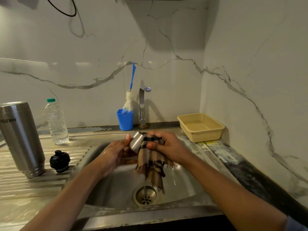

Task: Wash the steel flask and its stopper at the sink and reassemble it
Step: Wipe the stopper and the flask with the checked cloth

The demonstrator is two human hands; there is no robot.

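Head view: over the sink both hands are seen at work, close together above the basin. A small steel cap is held in the left hand, the fingers curled round its near side and the thumb tip laid on its upper edge; a wet sheen is caught on the back of that hand. A checked brown cloth is gripped in the right hand, bunched between thumb and fingers and pressed against the cap's right side. The cloth's frayed end is left hanging down into the basin, just above the drain.

Over on the left, the steel flask is found standing on the ribbed draining board, its narrower ringed end down and its lettering upside down. The black stopper is set just beside it on the same board, apart from the flask and near the basin's edge. Behind them a clear plastic bottle with a green cap is stood upright.

At the back wall a blue holder is placed just left of the tap, and a bottle brush with a blue handle is propped in it, leaning right. To the right, a beige mesh basket is seen on the worktop in the corner.
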